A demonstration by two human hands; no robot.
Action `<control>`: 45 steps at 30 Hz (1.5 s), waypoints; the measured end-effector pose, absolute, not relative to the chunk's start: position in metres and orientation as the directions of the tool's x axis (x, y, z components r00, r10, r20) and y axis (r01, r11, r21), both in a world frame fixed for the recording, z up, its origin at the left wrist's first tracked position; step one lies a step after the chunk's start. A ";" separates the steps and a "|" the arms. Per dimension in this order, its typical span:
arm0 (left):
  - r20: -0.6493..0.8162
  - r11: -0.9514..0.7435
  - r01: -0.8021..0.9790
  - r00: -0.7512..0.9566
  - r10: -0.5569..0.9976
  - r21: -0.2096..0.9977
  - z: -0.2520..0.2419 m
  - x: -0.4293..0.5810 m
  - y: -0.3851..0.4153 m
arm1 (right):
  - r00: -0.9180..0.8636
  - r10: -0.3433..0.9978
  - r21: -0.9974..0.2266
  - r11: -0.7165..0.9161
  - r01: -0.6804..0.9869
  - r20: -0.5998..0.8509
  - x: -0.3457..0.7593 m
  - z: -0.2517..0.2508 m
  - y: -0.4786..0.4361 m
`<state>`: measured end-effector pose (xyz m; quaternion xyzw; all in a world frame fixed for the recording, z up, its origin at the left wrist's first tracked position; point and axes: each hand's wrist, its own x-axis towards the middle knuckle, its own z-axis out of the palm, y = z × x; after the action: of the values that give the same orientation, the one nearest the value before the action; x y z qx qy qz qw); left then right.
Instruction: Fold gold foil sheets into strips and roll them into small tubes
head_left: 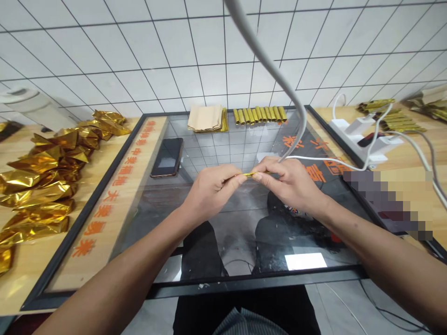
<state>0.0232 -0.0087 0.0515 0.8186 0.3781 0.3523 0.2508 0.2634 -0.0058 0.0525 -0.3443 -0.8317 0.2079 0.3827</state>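
Observation:
Both of my hands meet over the middle of a glass panel with a black frame. Pinched between their fingertips is a narrow gold paper roll, mostly covered by the fingers. My left hand is closed on its left end, thumb and forefinger together. At the other end, my right hand grips it the same way. Farther back on the glass lie a stack of tan paper sheets with gold showing at the edge, and a row of several gold paper rolls.
A phone lies on the glass at left. Folded gold foil pieces cover the wooden surface beyond it. A thick white cable hangs down near my right hand. A power strip with plugs and more gold rolls are at right.

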 end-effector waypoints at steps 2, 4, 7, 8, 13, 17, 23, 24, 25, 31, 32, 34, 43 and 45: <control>0.354 -0.578 0.464 0.484 0.800 0.672 0.051 0.023 -0.009 | -0.478 0.723 -0.596 0.687 0.416 0.499 0.263 0.052 -0.006; 0.346 -0.576 0.470 0.489 0.800 0.669 0.051 0.023 -0.009 | -0.476 0.736 -0.616 0.671 0.413 0.482 0.262 0.051 -0.006; 0.373 -0.569 0.477 0.446 0.814 0.670 0.051 0.023 -0.009 | -0.421 0.799 -0.683 0.592 0.427 0.429 0.260 0.050 -0.006; 0.370 -0.558 0.488 0.431 0.823 0.671 0.051 0.023 -0.009 | -0.397 0.819 -0.701 0.566 0.434 0.415 0.260 0.050 -0.006; 0.266 -0.521 0.592 0.466 0.844 0.615 0.053 0.024 -0.010 | -0.399 0.829 -0.693 0.551 0.465 0.391 0.261 0.049 -0.007; 0.243 -0.502 0.621 0.457 0.856 0.602 0.051 0.023 -0.009 | -0.390 0.854 -0.748 0.501 0.434 0.346 0.259 0.047 -0.006; 0.198 -0.476 0.669 0.450 0.871 0.570 0.051 0.022 -0.008 | -0.411 0.865 -0.760 0.468 0.452 0.288 0.260 0.048 -0.007; 0.187 -0.476 0.665 0.459 0.868 0.576 0.051 0.023 -0.008 | -0.416 0.860 -0.752 0.479 0.453 0.296 0.260 0.049 -0.008; 0.178 -0.472 0.657 0.464 0.868 0.587 0.051 0.023 -0.009 | -0.421 0.854 -0.747 0.490 0.449 0.306 0.259 0.049 -0.009; 0.191 -0.442 0.654 0.420 0.887 0.615 0.050 0.024 -0.010 | -0.437 0.854 -0.784 0.469 0.408 0.283 0.255 0.051 -0.010; 0.185 -0.433 0.655 0.415 0.891 0.620 0.050 0.024 -0.010 | -0.440 0.854 -0.787 0.466 0.406 0.279 0.256 0.051 -0.010; 0.161 -0.419 0.652 0.419 0.894 0.632 0.050 0.025 -0.010 | -0.448 0.848 -0.773 0.477 0.418 0.282 0.257 0.051 -0.010; 0.225 -0.441 0.567 0.412 0.883 0.696 0.048 0.022 -0.008 | -0.356 0.911 -0.873 0.336 0.353 0.206 0.255 0.044 -0.007; 0.222 -0.427 0.570 0.395 0.892 0.702 0.049 0.022 -0.007 | -0.344 0.918 -0.880 0.320 0.352 0.196 0.257 0.044 -0.005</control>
<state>0.0222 -0.0074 0.0490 0.7904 0.4625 0.2981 0.2695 0.2567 -0.0053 0.0445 -0.4386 -0.7242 0.3843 0.3681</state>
